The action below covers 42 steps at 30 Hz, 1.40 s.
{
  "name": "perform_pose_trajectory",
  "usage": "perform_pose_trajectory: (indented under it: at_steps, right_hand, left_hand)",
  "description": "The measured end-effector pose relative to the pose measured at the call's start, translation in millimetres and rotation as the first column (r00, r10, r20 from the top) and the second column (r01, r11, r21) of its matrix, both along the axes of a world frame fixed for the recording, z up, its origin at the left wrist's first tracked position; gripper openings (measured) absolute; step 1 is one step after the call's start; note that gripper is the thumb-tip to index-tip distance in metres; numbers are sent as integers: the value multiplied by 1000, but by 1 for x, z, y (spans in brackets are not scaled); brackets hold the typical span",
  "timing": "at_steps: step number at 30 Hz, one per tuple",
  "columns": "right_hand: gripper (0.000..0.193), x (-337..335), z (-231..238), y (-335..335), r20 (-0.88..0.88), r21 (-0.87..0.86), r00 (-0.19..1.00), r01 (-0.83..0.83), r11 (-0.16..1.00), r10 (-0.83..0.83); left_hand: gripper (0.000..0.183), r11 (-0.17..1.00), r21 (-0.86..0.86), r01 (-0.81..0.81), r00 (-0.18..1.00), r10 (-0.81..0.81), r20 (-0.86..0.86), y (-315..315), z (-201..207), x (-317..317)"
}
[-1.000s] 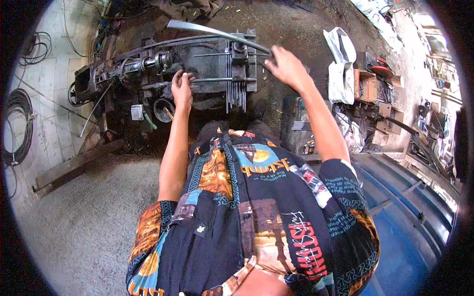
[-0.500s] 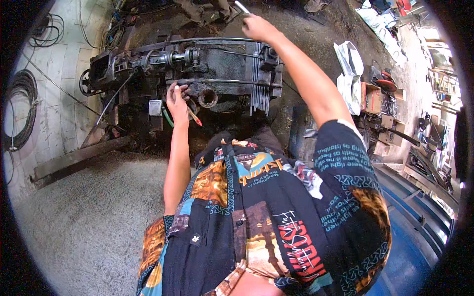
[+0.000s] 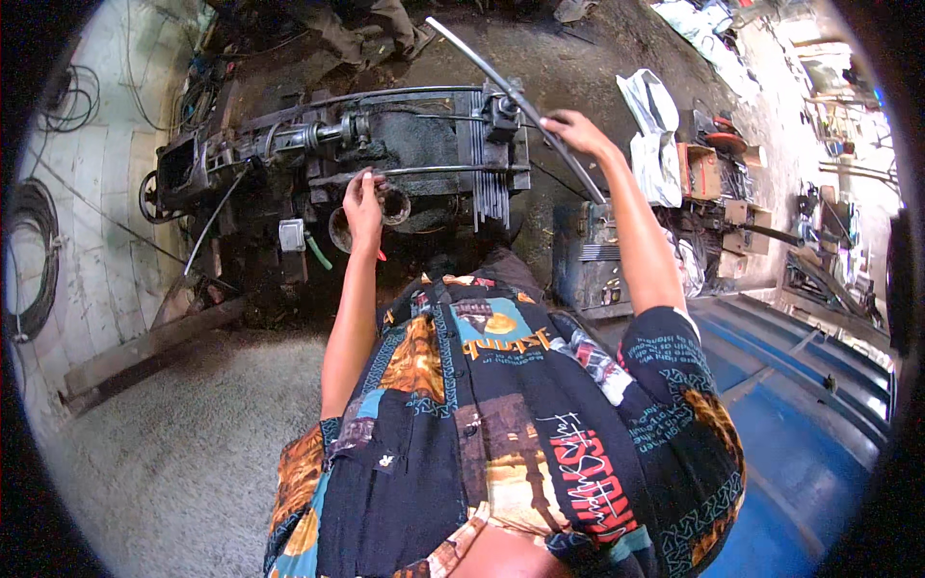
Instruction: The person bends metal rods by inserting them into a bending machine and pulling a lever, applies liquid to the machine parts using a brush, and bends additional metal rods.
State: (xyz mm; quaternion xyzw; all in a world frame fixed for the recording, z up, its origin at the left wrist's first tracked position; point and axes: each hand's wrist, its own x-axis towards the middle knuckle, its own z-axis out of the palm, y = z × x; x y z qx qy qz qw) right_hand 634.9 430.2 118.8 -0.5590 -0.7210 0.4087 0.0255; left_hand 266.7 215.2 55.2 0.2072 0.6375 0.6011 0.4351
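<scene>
1. While the right hand (image 3: 578,133) closes around the long steel lever (image 3: 520,101) at one o'clock, the left hand (image 3: 362,197) pinches a short metal ring (image 3: 393,205).
2. The lever looks stiff and heavy, best gripped mid-shaft.
3. Both sit on the greasy machine (image 3: 385,144) at twelve o'clock.

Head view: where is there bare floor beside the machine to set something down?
Free: the grey concrete floor, bordered by the rusty steel beam and the person's patterned shirt. Crowded: the dark greasy machine under the left hand and right hand on the long metal lever; cardboard boxes right.
</scene>
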Motion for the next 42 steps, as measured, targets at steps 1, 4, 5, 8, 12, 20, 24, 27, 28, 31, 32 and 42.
perform_pose_trajectory:
  at_steps: [1,4,5,8,12,20,24,27,28,31,32,42]
  right_hand:
    - [52,15,-11,-12,5,-37,999,40,999,-40]
    - [46,12,-5,-63,-236,-448,931,150,881,-279]
    - [42,8,-7,-73,-239,-389,937,148,909,-254]
    - [37,-4,-4,-86,-247,-441,922,168,882,-299]
    - [33,-27,3,-96,-381,-604,870,20,796,-311]
    - [34,-64,0,-142,-583,-715,706,-210,667,-403]
    - [34,-77,7,-173,-550,-671,688,-26,741,-473]
    - [34,-87,3,-202,-529,-713,596,73,698,-603]
    - [36,-107,11,-212,-539,-727,579,47,685,-612]
    - [33,-106,17,-233,-564,-673,519,162,722,-643]
    - [32,-101,20,-237,-548,-702,487,174,691,-680]
    - [32,-126,48,-273,-476,-796,242,290,532,-845]
  left_hand:
    - [30,1000,5,22,1000,-22,-1,12,5,3]
    - [34,970,23,242,948,-231,-218,50,25,4]
    - [36,965,-50,257,948,-262,-179,68,32,4]
    - [41,911,-40,411,852,-399,-339,124,45,-1]
    - [45,900,-120,418,873,-435,-222,200,52,-8]
    - [59,957,-278,85,796,-233,-558,254,31,-32]
    - [57,962,-265,59,825,-197,-529,257,40,-11]
    - [52,915,-309,260,831,-375,-411,261,56,18]
    - [49,958,-221,183,802,-276,-529,263,37,-10]
    - [45,960,-195,203,740,-281,-611,266,39,21]
    - [44,954,-187,234,742,-300,-600,258,56,42]
    - [30,856,145,497,868,-488,-95,273,67,91]
